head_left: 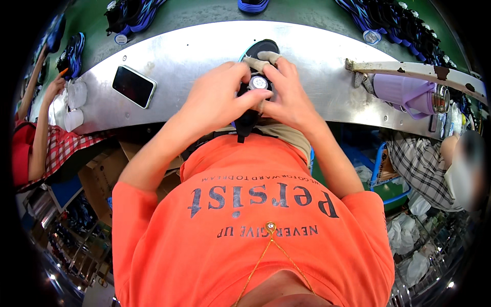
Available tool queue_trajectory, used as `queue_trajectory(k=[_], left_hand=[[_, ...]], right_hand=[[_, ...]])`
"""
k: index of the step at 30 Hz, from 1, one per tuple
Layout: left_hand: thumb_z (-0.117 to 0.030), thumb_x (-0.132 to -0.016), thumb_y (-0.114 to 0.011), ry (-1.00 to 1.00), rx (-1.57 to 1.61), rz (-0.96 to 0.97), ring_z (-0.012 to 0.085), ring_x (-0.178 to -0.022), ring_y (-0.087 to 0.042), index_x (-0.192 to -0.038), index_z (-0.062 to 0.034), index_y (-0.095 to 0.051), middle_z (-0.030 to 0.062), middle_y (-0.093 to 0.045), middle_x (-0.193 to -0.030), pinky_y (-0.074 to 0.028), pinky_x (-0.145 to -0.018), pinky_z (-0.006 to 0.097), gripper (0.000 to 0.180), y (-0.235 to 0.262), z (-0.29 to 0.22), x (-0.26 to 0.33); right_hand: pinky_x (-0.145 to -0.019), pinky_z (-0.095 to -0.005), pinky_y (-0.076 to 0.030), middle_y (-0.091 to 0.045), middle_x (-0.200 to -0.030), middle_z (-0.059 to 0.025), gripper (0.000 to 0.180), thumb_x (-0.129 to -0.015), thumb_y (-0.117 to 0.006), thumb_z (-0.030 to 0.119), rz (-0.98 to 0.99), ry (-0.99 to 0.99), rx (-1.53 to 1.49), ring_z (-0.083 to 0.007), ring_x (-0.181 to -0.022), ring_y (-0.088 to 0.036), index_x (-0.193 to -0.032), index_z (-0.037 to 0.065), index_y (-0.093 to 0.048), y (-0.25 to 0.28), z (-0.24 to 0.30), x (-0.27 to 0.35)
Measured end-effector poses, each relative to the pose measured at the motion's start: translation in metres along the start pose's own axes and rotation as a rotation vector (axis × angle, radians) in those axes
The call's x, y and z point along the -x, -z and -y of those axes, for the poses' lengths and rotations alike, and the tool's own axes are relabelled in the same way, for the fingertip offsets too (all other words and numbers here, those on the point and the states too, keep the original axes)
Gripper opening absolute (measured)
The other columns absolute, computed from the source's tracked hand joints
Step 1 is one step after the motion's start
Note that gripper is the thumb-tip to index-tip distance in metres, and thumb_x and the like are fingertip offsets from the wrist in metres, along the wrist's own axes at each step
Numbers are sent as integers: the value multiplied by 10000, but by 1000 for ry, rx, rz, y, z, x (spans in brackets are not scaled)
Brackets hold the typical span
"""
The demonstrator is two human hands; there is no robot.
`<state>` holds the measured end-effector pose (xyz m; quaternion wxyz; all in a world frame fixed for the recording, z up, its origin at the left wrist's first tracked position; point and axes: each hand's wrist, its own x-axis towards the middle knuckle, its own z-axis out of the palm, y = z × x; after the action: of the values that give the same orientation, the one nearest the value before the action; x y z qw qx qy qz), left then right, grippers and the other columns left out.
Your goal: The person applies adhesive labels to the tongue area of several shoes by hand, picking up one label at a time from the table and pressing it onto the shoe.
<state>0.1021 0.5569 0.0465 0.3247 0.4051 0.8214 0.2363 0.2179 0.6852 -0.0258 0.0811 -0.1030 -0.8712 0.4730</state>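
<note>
A dark shoe with a light blue rim (264, 47) lies on the metal worktop, its toe pointing away from me and its black heel end near my waist. From the left side my left hand (221, 96) grips it, thumb reaching across the opening. My right hand (287, 97) holds the other side, with beige coverings on some fingertips that rest toward the toe. Between the two thumbs sits a round whitish disc (259, 82) on the shoe's top. The hands hide much of the shoe's middle.
A phone (134, 86) lies left on the metal worktop (179, 56). Right of me are a lilac tumbler (404, 92) and a chipped white bar (409, 68). Rows of blue-black shoes (135, 15) stand on the green surface beyond. A co-worker's arm (43, 112) is at far left.
</note>
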Motion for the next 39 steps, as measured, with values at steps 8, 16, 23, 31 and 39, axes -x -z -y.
queue_trajectory(k=[8, 16, 23, 31, 39], left_hand=[[-410, -753, -641, -55, -275, 389, 341, -621, -595, -751, -30, -595, 135, -612, -645, -453, -573, 420, 383, 16, -2, -41], [-224, -746, -683, -311, -199, 64, 298, -781, -585, -971, -66, -648, 124, -594, -859, -481, -693, 365, 277, 1, 5, -20], [-159, -788, -687, -237, 383, 90, 164, -901, -497, -1178, -118, -629, 41, -471, -974, -431, -771, 277, 397, -11, 38, 0], [-100, -822, -657, -149, 521, 51, 127, -825, -500, -1155, -97, -636, 14, -556, -955, -421, -769, 253, 334, -18, 32, -3], [-107, -836, -644, -244, 451, 76, 145, -860, -519, -1156, -106, -643, 26, -601, -966, -434, -791, 265, 320, -20, 60, -5]], right_hand=[[-1007, -446, -331, -435, -1320, -143, 672, -587, -780, 230, -73, -58, -62, -356, -1209, -395, -1214, 117, -567, -20, 1, 0], [-1046, -439, -330, -375, -1389, -160, 707, -625, -776, 268, -55, 1, -92, -363, -1262, -365, -1266, 96, -533, -16, -7, 6], [-1068, -413, -317, -337, -1389, -150, 630, -787, -726, 251, 38, -148, -600, -267, -1317, -332, -1344, 90, -480, 13, -19, 15], [-1028, -363, -380, -386, -1321, -85, 449, -877, -633, 136, -4, -246, -615, -210, -1241, -403, -1305, 74, -514, 10, -20, 20], [-1038, -378, -357, -384, -1317, -143, 568, -862, -654, 292, -31, -235, -445, -268, -1245, -410, -1342, 59, -458, -1, -11, 8]])
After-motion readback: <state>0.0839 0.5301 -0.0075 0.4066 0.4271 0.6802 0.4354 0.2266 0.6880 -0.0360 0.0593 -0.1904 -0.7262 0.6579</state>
